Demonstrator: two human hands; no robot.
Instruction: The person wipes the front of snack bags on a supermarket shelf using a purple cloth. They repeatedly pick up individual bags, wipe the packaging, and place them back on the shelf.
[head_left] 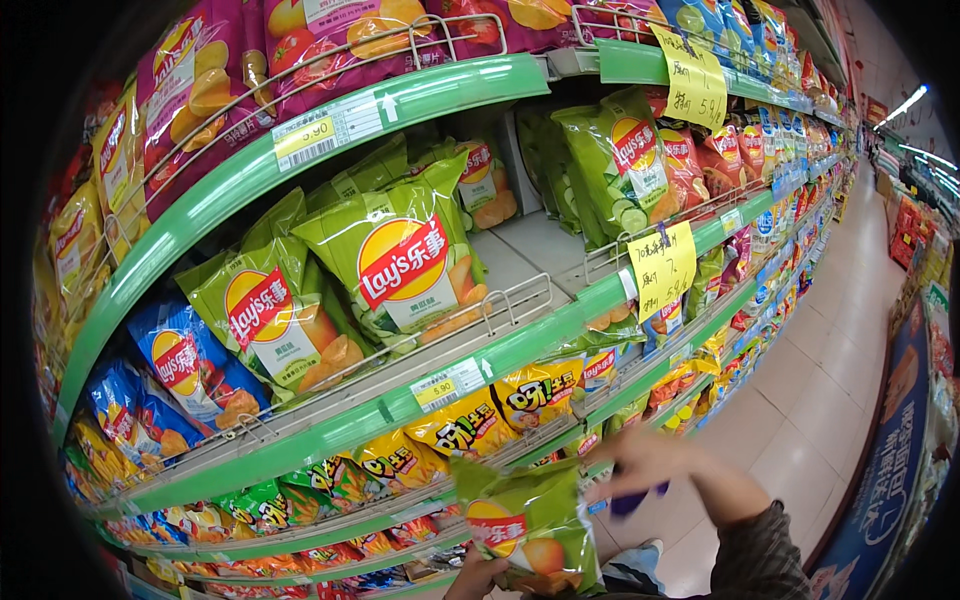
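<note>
Low in the view is a green bag of potato chips (548, 530), held upright in front of the lower shelves. My left hand (478, 575) grips its lower left side, with only part of the fingers showing. At the bag's upper right is my right hand (650, 462), smeared by motion, with its arm bent in from the lower right. Just below those fingers shows a dark purple thing (634, 498), too blurred to name; whether the right hand holds it or touches the bag is unclear. More green chip bags (410, 265) lean together on the shelf above.
Green-edged shelves (350, 400) curve along the left, with wire rails in front. Blue chip bags (185, 360), purple bags (205, 85) and yellow bags (540, 395) fill other spots. Yellow handwritten tags (662, 270) hang from the edges. To the right runs a tiled aisle (800, 400) beside another display (890, 410).
</note>
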